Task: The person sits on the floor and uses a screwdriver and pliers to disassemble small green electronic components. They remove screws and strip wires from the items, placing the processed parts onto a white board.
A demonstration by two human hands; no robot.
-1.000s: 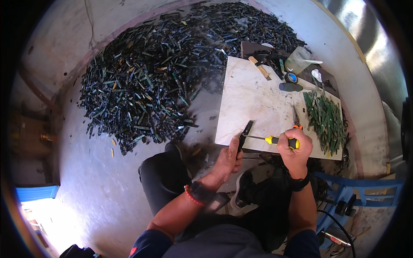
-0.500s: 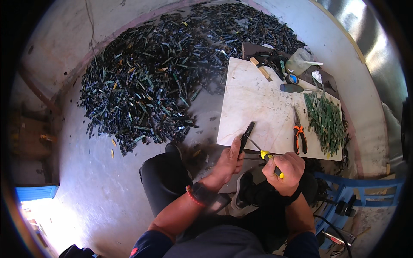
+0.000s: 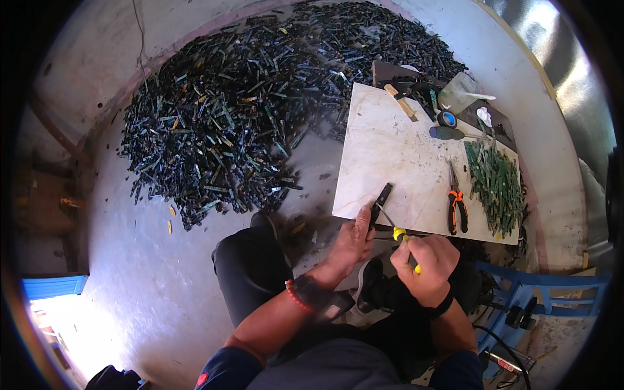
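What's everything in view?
board: one, whitish, right of centre
dark strips: uncountable, mostly black, heaped upper left to top
green strips: uncountable, green, board's right side
pliers: one, black-orange, left of green strips
grey screwdriver: one, dark grey handle, board's far side
roll: one, black-blue, board's far edge
wooden piece: one, tan, board's far edge
container: one, translucent, beyond board
chair: one, blue, lower right
black piece: one, black, board's near edge
yellow screwdriver: one, yellow-black, beside black piece
left hand: one, bare, holding black piece
right hand: one, bare, holding yellow screwdriver
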